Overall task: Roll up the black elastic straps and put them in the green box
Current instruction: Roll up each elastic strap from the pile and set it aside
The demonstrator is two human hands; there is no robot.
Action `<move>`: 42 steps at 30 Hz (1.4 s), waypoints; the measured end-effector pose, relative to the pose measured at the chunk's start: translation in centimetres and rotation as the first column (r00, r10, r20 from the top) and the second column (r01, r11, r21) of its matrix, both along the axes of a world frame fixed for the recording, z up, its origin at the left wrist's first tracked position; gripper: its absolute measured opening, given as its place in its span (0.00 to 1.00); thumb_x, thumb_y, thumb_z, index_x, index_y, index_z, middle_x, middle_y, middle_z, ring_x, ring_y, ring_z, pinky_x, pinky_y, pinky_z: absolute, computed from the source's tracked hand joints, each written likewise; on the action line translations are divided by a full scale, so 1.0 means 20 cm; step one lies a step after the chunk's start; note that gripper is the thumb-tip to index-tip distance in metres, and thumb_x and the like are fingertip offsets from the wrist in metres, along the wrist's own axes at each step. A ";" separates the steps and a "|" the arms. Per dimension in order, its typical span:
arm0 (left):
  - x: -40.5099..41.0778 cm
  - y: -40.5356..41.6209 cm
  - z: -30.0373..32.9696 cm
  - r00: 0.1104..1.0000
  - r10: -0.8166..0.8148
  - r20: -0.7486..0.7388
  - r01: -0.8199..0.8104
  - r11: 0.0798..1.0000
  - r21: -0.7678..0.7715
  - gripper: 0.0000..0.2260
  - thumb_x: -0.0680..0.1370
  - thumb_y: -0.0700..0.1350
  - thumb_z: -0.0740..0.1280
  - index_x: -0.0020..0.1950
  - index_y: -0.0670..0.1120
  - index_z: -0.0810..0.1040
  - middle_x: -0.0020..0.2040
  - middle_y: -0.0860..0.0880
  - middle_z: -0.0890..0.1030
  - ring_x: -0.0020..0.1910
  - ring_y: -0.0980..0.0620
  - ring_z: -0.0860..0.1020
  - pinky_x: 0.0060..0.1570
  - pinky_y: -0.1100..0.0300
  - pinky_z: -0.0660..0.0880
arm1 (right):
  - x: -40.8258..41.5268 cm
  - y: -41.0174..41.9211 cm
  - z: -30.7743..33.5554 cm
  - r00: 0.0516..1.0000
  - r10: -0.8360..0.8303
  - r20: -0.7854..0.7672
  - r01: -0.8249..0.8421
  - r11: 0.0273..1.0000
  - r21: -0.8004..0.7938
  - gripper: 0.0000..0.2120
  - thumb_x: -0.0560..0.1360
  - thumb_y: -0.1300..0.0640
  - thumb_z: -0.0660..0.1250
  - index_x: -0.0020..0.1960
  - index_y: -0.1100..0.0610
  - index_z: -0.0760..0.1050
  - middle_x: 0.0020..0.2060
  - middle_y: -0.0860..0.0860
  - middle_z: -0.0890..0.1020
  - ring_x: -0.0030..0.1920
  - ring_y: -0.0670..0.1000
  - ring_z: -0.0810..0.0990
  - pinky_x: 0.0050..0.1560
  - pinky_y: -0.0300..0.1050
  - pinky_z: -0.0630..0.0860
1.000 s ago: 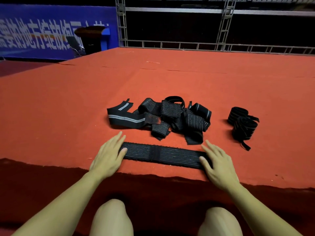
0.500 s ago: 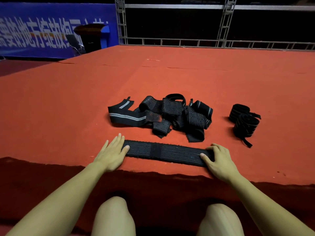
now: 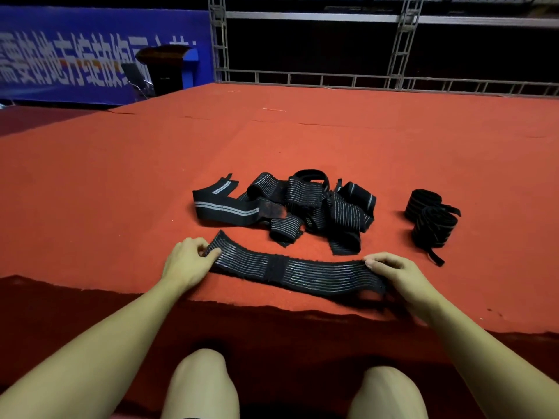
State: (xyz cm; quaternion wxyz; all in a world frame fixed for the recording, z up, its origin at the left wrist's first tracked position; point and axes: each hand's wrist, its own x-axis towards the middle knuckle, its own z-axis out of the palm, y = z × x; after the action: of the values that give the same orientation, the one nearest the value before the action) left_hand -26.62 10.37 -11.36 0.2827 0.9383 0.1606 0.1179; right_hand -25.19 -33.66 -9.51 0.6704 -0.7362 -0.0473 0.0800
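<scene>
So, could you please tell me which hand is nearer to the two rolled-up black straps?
Right. The right hand lies just below-left of the rolled straps; the left hand is far across.

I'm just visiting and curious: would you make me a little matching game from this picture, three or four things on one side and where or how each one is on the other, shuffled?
Things:
1. flat strap
2. loose pile of straps
3. rolled straps
4. blue banner

Places or states:
A. behind the red carpet, at far left
B. stretched between the left hand and the right hand, each pinching one end
C. apart, to the right of the pile
D. tangled, mid-carpet, beyond the flat strap

Pairs: 1-B, 2-D, 3-C, 4-A
</scene>
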 end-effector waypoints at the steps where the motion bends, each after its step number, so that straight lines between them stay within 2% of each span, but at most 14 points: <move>1: 0.01 0.00 0.05 0.999 0.008 0.036 -0.006 0.998 -0.068 0.12 0.76 0.61 0.72 0.43 0.53 0.80 0.40 0.51 0.82 0.47 0.45 0.81 0.49 0.51 0.77 | 0.01 0.00 0.02 0.999 0.042 -0.020 -0.041 0.996 0.084 0.32 0.57 0.37 0.84 0.52 0.57 0.84 0.50 0.58 0.86 0.47 0.54 0.85 0.45 0.44 0.80; 4: 0.08 -0.07 0.26 0.991 0.018 0.136 0.023 0.957 -0.290 0.10 0.77 0.56 0.74 0.44 0.51 0.83 0.25 0.48 0.80 0.25 0.49 0.80 0.29 0.61 0.74 | 0.02 0.05 0.10 0.978 0.206 -0.017 -0.201 0.966 0.162 0.34 0.65 0.42 0.82 0.62 0.61 0.80 0.57 0.60 0.85 0.58 0.59 0.85 0.57 0.47 0.79; 7: 0.20 -0.22 0.45 0.972 -0.048 0.230 0.158 0.858 -0.489 0.08 0.79 0.47 0.73 0.52 0.42 0.84 0.29 0.44 0.83 0.25 0.50 0.81 0.24 0.63 0.73 | 0.02 0.14 0.17 0.966 0.253 0.051 -0.257 0.960 0.115 0.26 0.71 0.47 0.77 0.62 0.62 0.79 0.57 0.60 0.86 0.58 0.59 0.85 0.56 0.48 0.75; 9: 0.27 -0.31 0.56 0.960 -0.101 0.262 0.230 0.819 -0.526 0.09 0.80 0.47 0.72 0.54 0.42 0.83 0.33 0.44 0.85 0.29 0.49 0.83 0.29 0.60 0.77 | 0.01 0.20 0.22 0.962 0.205 0.180 -0.216 0.975 0.047 0.26 0.69 0.42 0.79 0.53 0.64 0.82 0.48 0.60 0.87 0.47 0.56 0.86 0.48 0.47 0.73; 12: 0.38 -0.45 0.70 0.918 -0.157 0.364 0.326 0.821 -0.468 0.06 0.79 0.48 0.72 0.51 0.46 0.83 0.35 0.47 0.86 0.35 0.48 0.86 0.37 0.56 0.80 | 0.01 0.27 0.26 0.929 0.134 0.346 -0.138 0.990 -0.013 0.14 0.71 0.51 0.76 0.36 0.60 0.81 0.32 0.55 0.84 0.35 0.49 0.76 0.39 0.41 0.70; 15: 0.54 -0.57 0.81 0.862 -0.197 0.467 0.409 0.815 -0.411 0.04 0.79 0.49 0.73 0.49 0.50 0.83 0.38 0.48 0.87 0.40 0.50 0.87 0.43 0.50 0.83 | 0.02 0.33 0.21 0.908 0.065 0.414 -0.057 0.998 -0.030 0.10 0.72 0.56 0.77 0.35 0.58 0.82 0.33 0.49 0.81 0.36 0.44 0.75 0.39 0.36 0.69; 17: 0.67 -0.63 0.85 0.856 -0.278 0.436 0.455 0.806 -0.378 0.13 0.80 0.50 0.72 0.64 0.50 0.80 0.54 0.46 0.87 0.52 0.50 0.86 0.56 0.45 0.82 | 0.05 0.37 0.16 0.903 0.045 0.428 -0.021 0.998 -0.061 0.07 0.76 0.59 0.75 0.39 0.55 0.83 0.36 0.48 0.84 0.39 0.42 0.78 0.43 0.35 0.72; 19: 0.75 -0.69 0.85 0.834 -0.467 0.294 0.547 0.771 -0.327 0.33 0.83 0.51 0.68 0.83 0.54 0.55 0.79 0.44 0.68 0.75 0.48 0.70 0.74 0.45 0.68 | 0.08 0.40 0.09 0.911 0.052 0.409 -0.004 0.993 -0.117 0.06 0.78 0.59 0.73 0.44 0.51 0.85 0.40 0.44 0.86 0.42 0.42 0.80 0.47 0.35 0.75; 21: 0.79 -0.71 0.78 0.800 -0.572 0.184 0.600 0.755 -0.264 0.38 0.84 0.51 0.65 0.84 0.55 0.40 0.84 0.48 0.50 0.82 0.50 0.53 0.80 0.47 0.52 | 0.10 0.43 0.02 0.921 0.080 0.381 0.001 0.978 -0.208 0.07 0.79 0.58 0.73 0.46 0.47 0.85 0.41 0.41 0.86 0.43 0.41 0.81 0.49 0.37 0.75; 25: 0.75 -0.66 0.47 0.851 -0.483 0.205 0.523 0.815 -0.249 0.25 0.84 0.48 0.65 0.81 0.50 0.64 0.80 0.47 0.66 0.78 0.49 0.65 0.75 0.55 0.64 | 0.14 0.41 -0.11 0.926 0.129 0.354 0.013 0.928 -0.371 0.07 0.78 0.53 0.73 0.48 0.40 0.85 0.43 0.39 0.84 0.46 0.42 0.81 0.51 0.35 0.73; 29: 0.51 -0.66 0.14 0.815 -0.485 0.317 0.559 0.802 -0.209 0.12 0.81 0.48 0.66 0.62 0.48 0.81 0.59 0.49 0.81 0.58 0.55 0.79 0.63 0.58 0.74 | 0.18 0.37 -0.22 0.880 0.156 0.449 0.097 0.866 -0.491 0.04 0.76 0.48 0.75 0.46 0.38 0.83 0.47 0.39 0.76 0.54 0.42 0.75 0.58 0.33 0.68; 32: 0.30 -0.68 -0.03 0.761 -0.582 0.288 0.627 0.773 -0.095 0.13 0.80 0.54 0.62 0.58 0.50 0.81 0.52 0.55 0.79 0.54 0.58 0.77 0.56 0.65 0.72 | 0.20 0.36 -0.24 0.878 0.170 0.447 0.088 0.861 -0.500 0.04 0.77 0.49 0.74 0.43 0.42 0.82 0.47 0.39 0.80 0.48 0.45 0.78 0.53 0.40 0.73; 36: 0.20 -0.71 -0.11 0.720 -0.648 0.247 0.653 0.754 0.072 0.10 0.79 0.52 0.64 0.59 0.53 0.78 0.53 0.58 0.78 0.54 0.57 0.75 0.59 0.60 0.72 | 0.20 0.37 -0.25 0.914 0.109 0.390 0.101 0.871 -0.480 0.09 0.77 0.53 0.74 0.49 0.39 0.81 0.44 0.35 0.84 0.46 0.40 0.82 0.51 0.38 0.76; 42: 0.18 -0.72 -0.13 0.728 -0.643 0.236 0.623 0.765 0.165 0.09 0.79 0.49 0.64 0.59 0.55 0.75 0.51 0.62 0.76 0.55 0.56 0.75 0.59 0.55 0.74 | 0.19 0.37 -0.24 0.934 0.017 0.356 0.135 0.907 -0.398 0.07 0.76 0.55 0.75 0.48 0.45 0.78 0.38 0.45 0.82 0.38 0.44 0.79 0.46 0.43 0.76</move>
State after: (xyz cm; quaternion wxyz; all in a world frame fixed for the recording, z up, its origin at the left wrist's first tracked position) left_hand -22.98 -4.03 -13.94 0.2905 0.9202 -0.2147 0.1510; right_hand -21.29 -26.20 -14.40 0.4809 -0.8653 -0.1255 -0.0654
